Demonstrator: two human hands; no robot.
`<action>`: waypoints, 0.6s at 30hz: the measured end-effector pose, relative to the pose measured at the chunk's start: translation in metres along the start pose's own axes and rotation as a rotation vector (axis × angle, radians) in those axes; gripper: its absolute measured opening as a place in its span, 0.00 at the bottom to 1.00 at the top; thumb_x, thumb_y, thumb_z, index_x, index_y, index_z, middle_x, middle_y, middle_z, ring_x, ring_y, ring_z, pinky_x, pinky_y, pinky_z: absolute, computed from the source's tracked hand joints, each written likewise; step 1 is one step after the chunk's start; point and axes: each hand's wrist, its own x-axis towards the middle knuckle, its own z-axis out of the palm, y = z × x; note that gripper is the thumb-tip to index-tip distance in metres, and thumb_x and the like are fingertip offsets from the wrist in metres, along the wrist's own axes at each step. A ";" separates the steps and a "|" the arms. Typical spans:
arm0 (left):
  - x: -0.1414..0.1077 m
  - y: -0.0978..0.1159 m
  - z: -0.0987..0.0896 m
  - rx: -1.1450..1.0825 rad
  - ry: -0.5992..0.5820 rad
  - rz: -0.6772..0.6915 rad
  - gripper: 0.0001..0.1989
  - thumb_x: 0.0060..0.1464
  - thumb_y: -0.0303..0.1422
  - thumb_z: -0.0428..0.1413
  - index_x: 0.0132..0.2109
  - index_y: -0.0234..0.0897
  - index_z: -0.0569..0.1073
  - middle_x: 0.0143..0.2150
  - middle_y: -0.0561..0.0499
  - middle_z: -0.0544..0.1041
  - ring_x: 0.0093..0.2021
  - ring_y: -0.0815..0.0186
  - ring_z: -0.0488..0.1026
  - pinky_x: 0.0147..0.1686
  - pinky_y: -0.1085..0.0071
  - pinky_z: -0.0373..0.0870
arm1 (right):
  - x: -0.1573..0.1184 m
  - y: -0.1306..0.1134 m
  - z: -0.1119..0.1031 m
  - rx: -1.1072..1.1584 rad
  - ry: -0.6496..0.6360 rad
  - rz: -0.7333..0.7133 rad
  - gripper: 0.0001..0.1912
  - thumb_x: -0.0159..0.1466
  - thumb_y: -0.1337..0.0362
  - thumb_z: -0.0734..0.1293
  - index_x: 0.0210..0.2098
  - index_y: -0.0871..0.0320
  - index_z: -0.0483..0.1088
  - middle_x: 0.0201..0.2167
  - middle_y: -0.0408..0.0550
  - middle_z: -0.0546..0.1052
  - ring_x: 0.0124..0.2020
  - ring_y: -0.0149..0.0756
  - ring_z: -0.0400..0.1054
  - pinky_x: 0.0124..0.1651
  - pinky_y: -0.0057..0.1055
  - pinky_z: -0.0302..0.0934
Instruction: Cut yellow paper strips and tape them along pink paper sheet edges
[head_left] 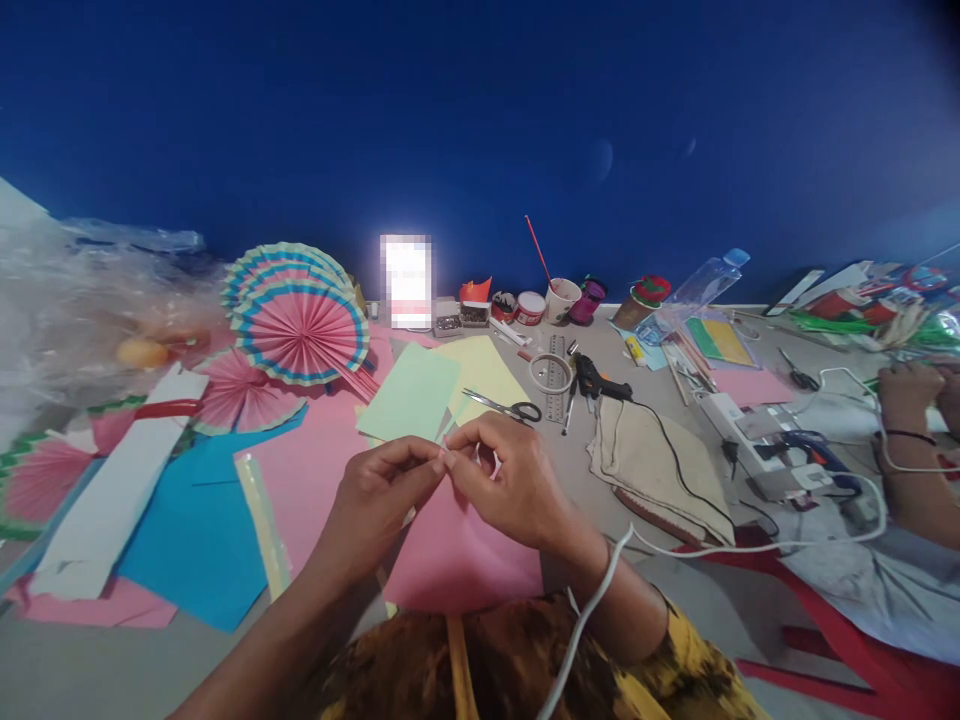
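A sheet of pink paper point(463, 568) hangs in front of my body, its upper edge between my two hands. My left hand point(381, 492) pinches it with thumb and forefinger. Right beside, my right hand point(516, 478) is closed in a pinch too, and the fingertips of both hands meet. Exactly how the paper is folded there is hidden by the fingers. Just beyond the hands lie light green paper point(414, 388), yellow paper point(484, 368) and a pair of scissors point(506, 406).
Pink and blue pleated paper fans point(304, 330), blue paper point(199, 540) and a white strip point(112, 500) lie left. A tape roll point(550, 373), glue gun point(602, 382), folded cloth point(652, 470) and power strip point(750, 440) are right. A white cable crosses my right forearm. Another person's arm point(919, 460) is far right.
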 end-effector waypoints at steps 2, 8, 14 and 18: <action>0.001 0.001 -0.001 0.056 0.007 0.050 0.10 0.48 0.40 0.66 0.30 0.38 0.82 0.27 0.52 0.79 0.28 0.67 0.70 0.27 0.73 0.64 | -0.001 -0.001 0.000 -0.052 0.003 -0.043 0.03 0.65 0.64 0.70 0.37 0.55 0.77 0.31 0.42 0.79 0.31 0.31 0.70 0.36 0.28 0.59; 0.001 0.002 -0.003 0.138 -0.011 0.087 0.11 0.50 0.41 0.65 0.29 0.38 0.82 0.27 0.50 0.80 0.27 0.66 0.71 0.26 0.72 0.65 | 0.002 -0.001 0.001 -0.082 -0.008 0.017 0.06 0.63 0.66 0.67 0.28 0.55 0.71 0.25 0.40 0.74 0.27 0.30 0.65 0.32 0.28 0.55; 0.005 -0.006 -0.009 0.027 -0.010 0.064 0.10 0.50 0.39 0.67 0.29 0.36 0.80 0.24 0.53 0.74 0.26 0.69 0.68 0.26 0.74 0.65 | 0.009 0.012 -0.008 0.093 0.182 0.134 0.08 0.61 0.62 0.63 0.26 0.55 0.68 0.23 0.40 0.72 0.26 0.32 0.64 0.31 0.28 0.57; 0.007 -0.013 -0.021 -0.180 0.047 -0.043 0.13 0.48 0.39 0.69 0.30 0.36 0.77 0.25 0.56 0.74 0.26 0.71 0.70 0.27 0.75 0.69 | 0.007 0.050 -0.045 0.073 0.450 0.291 0.11 0.60 0.55 0.64 0.30 0.56 0.72 0.25 0.42 0.74 0.27 0.34 0.65 0.32 0.30 0.58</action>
